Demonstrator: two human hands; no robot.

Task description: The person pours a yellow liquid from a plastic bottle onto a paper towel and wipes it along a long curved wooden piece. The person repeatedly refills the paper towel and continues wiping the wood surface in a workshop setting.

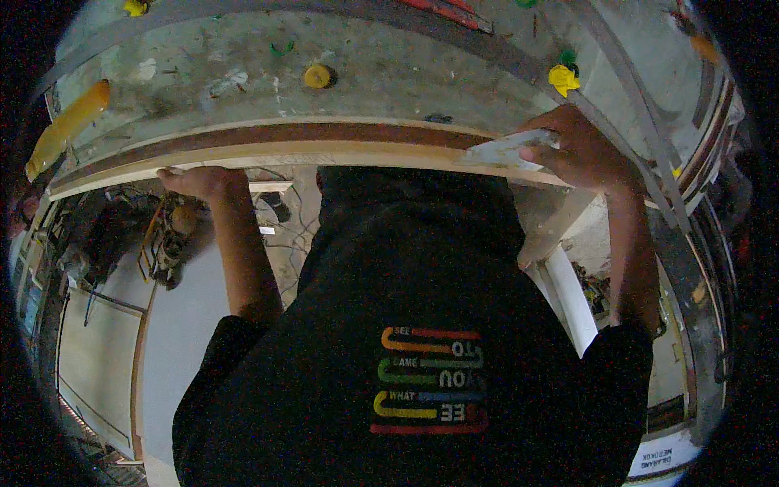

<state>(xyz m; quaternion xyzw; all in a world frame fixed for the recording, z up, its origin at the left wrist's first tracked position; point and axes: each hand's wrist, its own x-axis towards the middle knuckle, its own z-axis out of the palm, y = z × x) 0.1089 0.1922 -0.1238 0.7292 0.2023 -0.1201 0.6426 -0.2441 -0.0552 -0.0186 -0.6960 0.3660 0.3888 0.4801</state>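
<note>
A long wooden strip (324, 152), pale along its near edge with a brown band behind, runs across the front of the worktable. My left hand (199, 183) grips its near edge left of centre, the fingers partly hidden. Toward the right end, my right hand (580, 150) is closed on a flat whitish piece (503, 149), pinched with the thumb on top. That piece lies against the strip, angled to the left; its exact kind is unclear.
The grey-green worktable (219, 61) is stained. On it are a yellow round piece (318, 76), a crumpled yellow bit (564, 79), a red tool (446, 12), an orange-yellow strip (69, 130) and long grey strips (633, 81). Cables (300, 219) lie on the floor below.
</note>
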